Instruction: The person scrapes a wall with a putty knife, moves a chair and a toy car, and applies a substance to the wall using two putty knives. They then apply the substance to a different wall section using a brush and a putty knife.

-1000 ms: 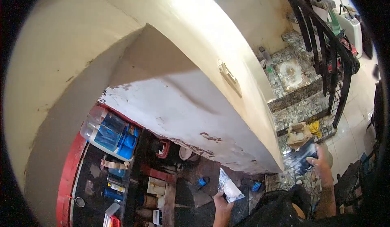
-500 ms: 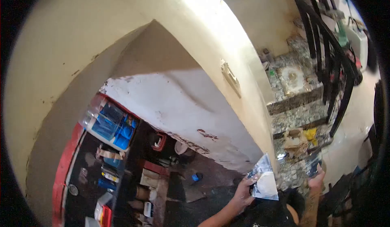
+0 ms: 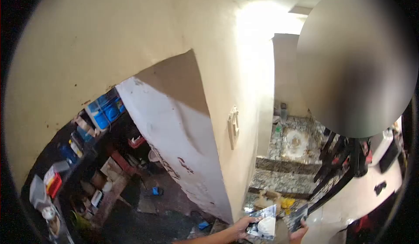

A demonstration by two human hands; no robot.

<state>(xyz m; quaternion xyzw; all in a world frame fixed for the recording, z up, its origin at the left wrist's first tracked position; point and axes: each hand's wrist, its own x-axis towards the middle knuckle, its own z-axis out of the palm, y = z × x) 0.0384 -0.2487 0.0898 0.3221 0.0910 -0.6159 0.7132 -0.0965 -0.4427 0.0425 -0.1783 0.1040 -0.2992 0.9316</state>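
My left hand [image 3: 241, 229] is closed on the edge of a flat, shiny metal putty blade [image 3: 271, 213] at the bottom of the view. A lump of white putty [image 3: 266, 227] sits on that blade. Just to the right, my right hand [image 3: 298, 232] grips a second flat scraper [image 3: 297, 217], greyish and partly dark. The two tools are close together but apart. Behind them rises the cream wall [image 3: 222, 78], with a switch plate [image 3: 234, 127] on it.
Speckled stone stairs [image 3: 286, 179] climb behind my hands, with a paper bag [image 3: 267, 200] and yellow plastic [image 3: 286, 203] on a step. A black railing [image 3: 334, 185] borders them. Left, a cluttered counter holds a blue container [image 3: 101, 118]. A blurred oval covers the upper right.
The view has swung, so the wall corner stands more upright. Both hands appear lower and farther left, and nearer each other, still holding their blades.
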